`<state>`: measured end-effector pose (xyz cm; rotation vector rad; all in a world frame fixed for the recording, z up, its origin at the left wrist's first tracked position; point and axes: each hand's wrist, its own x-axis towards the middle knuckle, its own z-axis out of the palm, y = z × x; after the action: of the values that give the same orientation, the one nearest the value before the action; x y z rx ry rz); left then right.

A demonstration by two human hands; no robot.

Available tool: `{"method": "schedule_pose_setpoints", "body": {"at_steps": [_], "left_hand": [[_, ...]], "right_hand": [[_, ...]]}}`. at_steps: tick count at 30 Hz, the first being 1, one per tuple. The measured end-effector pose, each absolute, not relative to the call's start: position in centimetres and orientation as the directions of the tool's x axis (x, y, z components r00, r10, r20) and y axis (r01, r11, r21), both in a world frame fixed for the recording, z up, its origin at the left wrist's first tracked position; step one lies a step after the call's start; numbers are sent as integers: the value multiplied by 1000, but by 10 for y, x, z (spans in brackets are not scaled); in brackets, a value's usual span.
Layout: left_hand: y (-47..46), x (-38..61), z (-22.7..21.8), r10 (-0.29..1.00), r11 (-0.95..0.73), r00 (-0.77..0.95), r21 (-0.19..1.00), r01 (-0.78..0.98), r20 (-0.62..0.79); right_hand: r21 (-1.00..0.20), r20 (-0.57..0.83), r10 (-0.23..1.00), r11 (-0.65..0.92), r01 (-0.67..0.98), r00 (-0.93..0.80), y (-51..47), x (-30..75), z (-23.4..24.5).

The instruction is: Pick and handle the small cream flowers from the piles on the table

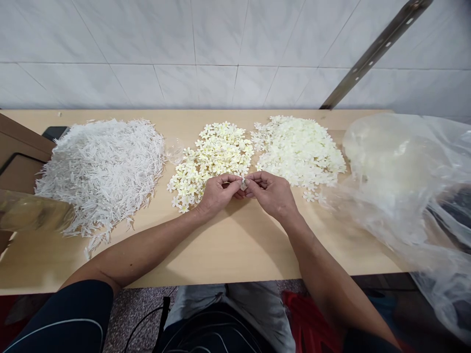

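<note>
My left hand (218,194) and my right hand (274,194) meet over the front of the table, thumbs and forefingers pinched together. Between the fingertips is a small white artificial flower (243,185), mostly covered by the fingers. Just behind my left hand lies a heap of cream artificial flowers (217,154) with yellowish centres. Beyond my right hand spreads a heap of paler flower pieces (300,149). To the left is a large mound of thin white plastic sprigs (105,166).
A translucent plastic bag (397,181) bulges over the table's right end. At the left stand a cardboard box (22,147) and a clear yellowish container (35,211). The wooden table (228,255) backs onto a tiled wall, with a slotted metal bracket (371,61) at the right.
</note>
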<state>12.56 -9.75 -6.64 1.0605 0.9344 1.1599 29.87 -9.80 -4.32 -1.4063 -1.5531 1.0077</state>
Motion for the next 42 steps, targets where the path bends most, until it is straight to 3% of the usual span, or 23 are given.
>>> {"method": "schedule_pose_setpoints", "body": {"at_steps": [13,21,26,34,42], "left_hand": [[-95,128,-71,988,76,151,970,-229,-41],[-92,128,-75,990,90,127,962,-258,-59],[-93,128,-75,993,84,106,958,-273,-57],[-95,129,-77,997,41,70,962,-270,-23],[-98,129,-80,990,-34,129,984,-176,58]], "right_hand": [[-935,5,998,25,354,-57,-98,299,-41],[-854,202,979,187,485,-21,-102,300,-41],[-862,191,978,209,463,-86,-104,298,-39],[-601,407,902,380,703,-140,-103,295,-48],[-556,371,916,350,754,-152,-100,296,-48]]}}
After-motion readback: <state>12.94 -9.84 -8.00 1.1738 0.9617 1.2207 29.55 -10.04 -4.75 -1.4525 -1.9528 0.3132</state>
